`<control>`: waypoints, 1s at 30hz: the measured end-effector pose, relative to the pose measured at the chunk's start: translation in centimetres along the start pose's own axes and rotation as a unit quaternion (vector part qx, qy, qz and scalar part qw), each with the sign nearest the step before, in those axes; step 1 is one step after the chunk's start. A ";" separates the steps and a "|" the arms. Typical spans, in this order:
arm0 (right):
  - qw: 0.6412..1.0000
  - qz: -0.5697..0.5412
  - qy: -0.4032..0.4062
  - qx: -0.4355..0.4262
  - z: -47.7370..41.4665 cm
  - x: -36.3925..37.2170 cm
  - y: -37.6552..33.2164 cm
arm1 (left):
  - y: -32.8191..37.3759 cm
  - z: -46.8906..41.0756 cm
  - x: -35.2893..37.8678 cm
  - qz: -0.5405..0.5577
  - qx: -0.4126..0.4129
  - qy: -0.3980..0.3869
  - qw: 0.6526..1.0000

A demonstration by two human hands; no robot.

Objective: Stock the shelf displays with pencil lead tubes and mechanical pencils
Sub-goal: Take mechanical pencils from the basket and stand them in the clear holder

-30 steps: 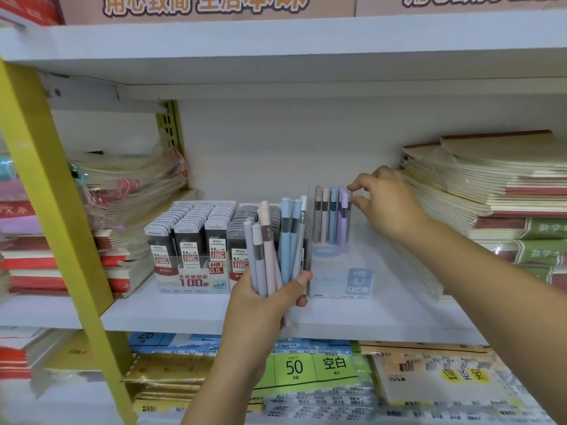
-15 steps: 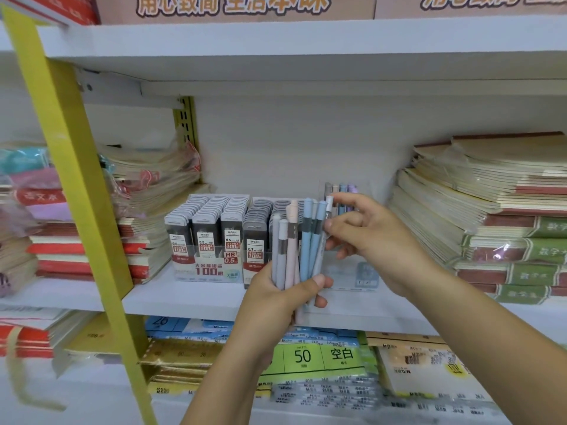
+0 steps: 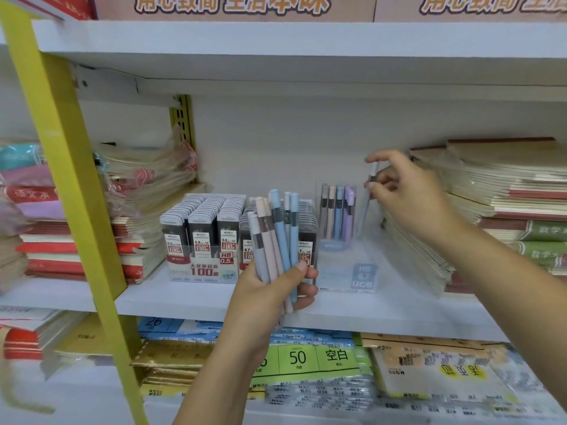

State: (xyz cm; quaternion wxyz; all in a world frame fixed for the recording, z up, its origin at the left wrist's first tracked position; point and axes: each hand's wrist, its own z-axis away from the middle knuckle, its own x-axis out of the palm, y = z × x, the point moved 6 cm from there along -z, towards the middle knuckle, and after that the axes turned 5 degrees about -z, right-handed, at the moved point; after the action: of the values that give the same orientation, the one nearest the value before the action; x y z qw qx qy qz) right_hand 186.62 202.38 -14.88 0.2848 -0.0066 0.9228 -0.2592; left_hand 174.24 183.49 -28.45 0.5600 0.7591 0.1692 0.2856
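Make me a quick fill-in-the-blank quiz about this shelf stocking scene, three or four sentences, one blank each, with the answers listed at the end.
1. The left hand grips a bunch of mechanical pencils, held in front of the pencil lead tubes display, pointing ____.
2. The right hand pinches ____ pale pencil.
3. That pencil hangs just to the ____ of the pencils standing in the clear display box.
4. The upright post at the shelf's left is coloured ____.

Missing words: up; one; right; yellow

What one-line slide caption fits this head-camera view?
Left hand holds a bunch of mechanical pencils while right hand lowers one pencil toward the clear display box.
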 end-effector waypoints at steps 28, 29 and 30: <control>0.992 0.112 0.023 -0.049 0.1 2.6 1.8 | -1.3 -0.7 -0.3 -0.031 -0.018 0.010 0.999; 0.992 0.112 0.019 -0.045 0.1 2.7 1.9 | -1.3 -0.7 -0.3 -0.030 -0.017 0.008 0.999; 0.992 0.118 0.015 -0.042 0.1 2.7 2.0 | -1.3 -0.7 -0.3 -0.028 -0.016 0.007 0.999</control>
State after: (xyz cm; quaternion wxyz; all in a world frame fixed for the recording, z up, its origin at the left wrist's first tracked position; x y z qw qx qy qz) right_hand 184.64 203.60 -17.31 0.2994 0.0938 0.9314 -0.1846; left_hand 173.63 184.24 -29.65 0.5790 0.7427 0.1898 0.2777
